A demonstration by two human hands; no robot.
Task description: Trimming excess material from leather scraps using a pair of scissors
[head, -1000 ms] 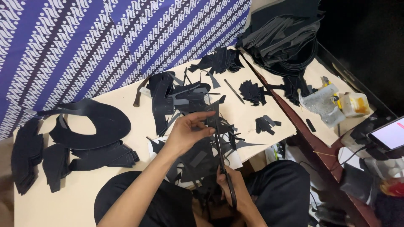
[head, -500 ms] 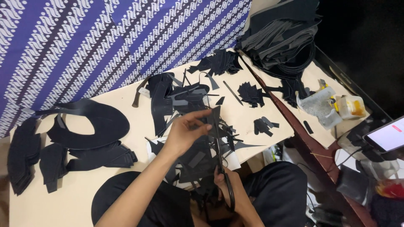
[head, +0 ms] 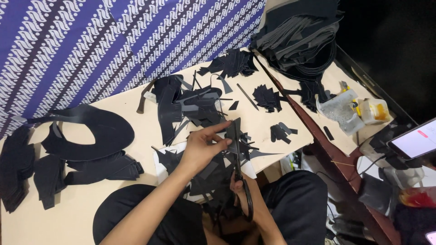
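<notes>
My left hand (head: 203, 146) pinches a small flat black piece of material (head: 232, 130) at the near edge of the cream table (head: 81, 199). Its thumb and fingers close on the piece's left side. My right hand (head: 239, 187) sits lower, over my lap, wrapped around the handles of black scissors (head: 240, 177). The blades point up and away into the piece held by the left hand. Black offcuts (head: 213, 172) lie heaped under both hands.
Stacks of cut black shapes (head: 18, 168) lie at the left, a large curved black piece (head: 104, 131) beside them. More black scraps (head: 190, 102) cover the middle. A pile of black sheets (head: 299, 41), a plastic bag (head: 338, 111), a small tub (head: 373, 110) and a phone (head: 415, 140) are at right.
Both hands stay in place with the piece and the scissors. The view has drifted slightly; nothing on the table has moved.
</notes>
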